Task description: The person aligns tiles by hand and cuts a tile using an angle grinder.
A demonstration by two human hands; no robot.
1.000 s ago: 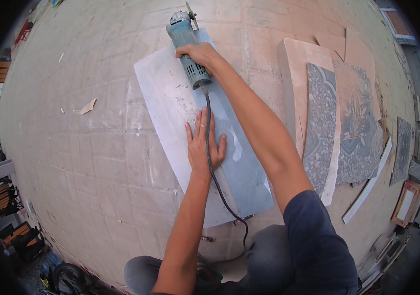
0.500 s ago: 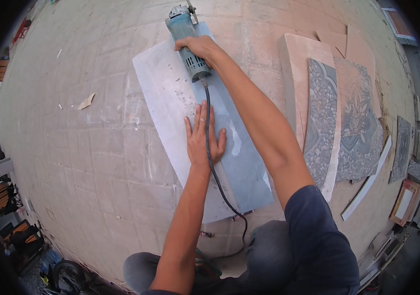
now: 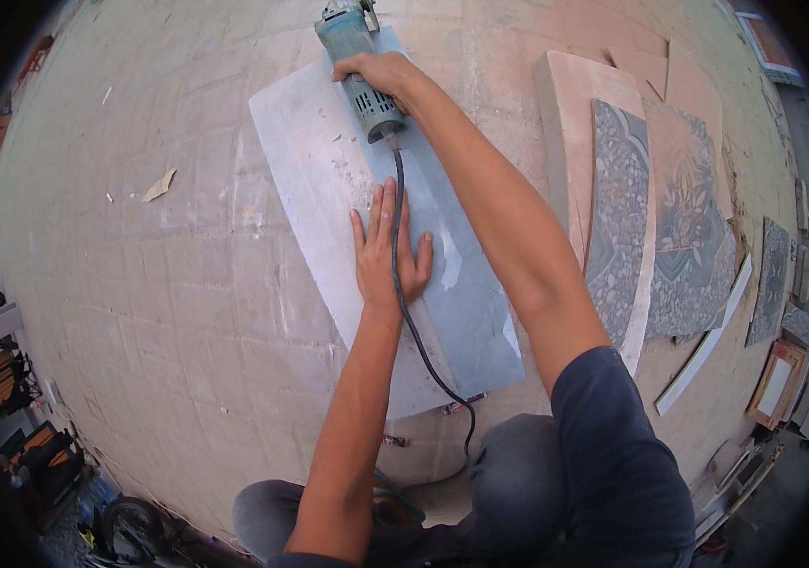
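Note:
My right hand [image 3: 381, 79] is wrapped round the body of a teal angle grinder [image 3: 346, 40] at the top of the view, over the far end of a grey slab [image 3: 461, 312]. The grinder's disc end is partly cut off by the frame's top edge. My left hand [image 3: 388, 248] lies flat with its fingers spread, across the grey slab and the paler slab [image 3: 295, 142] beside it. The grinder's black cord [image 3: 426, 363] runs down over my left hand toward my knees.
On the right lie a thick pale block [image 3: 563, 123], patterned tile pieces [image 3: 688, 218] and a narrow white strip [image 3: 704, 346]. A torn scrap [image 3: 159, 186] is on the paved floor at left. A wheel [image 3: 130, 525] shows at lower left.
The whole scene, with the slabs, has shifted slightly upward in view. The grinder and my right hand are nearer the top edge; both hands keep the same hold and pose.

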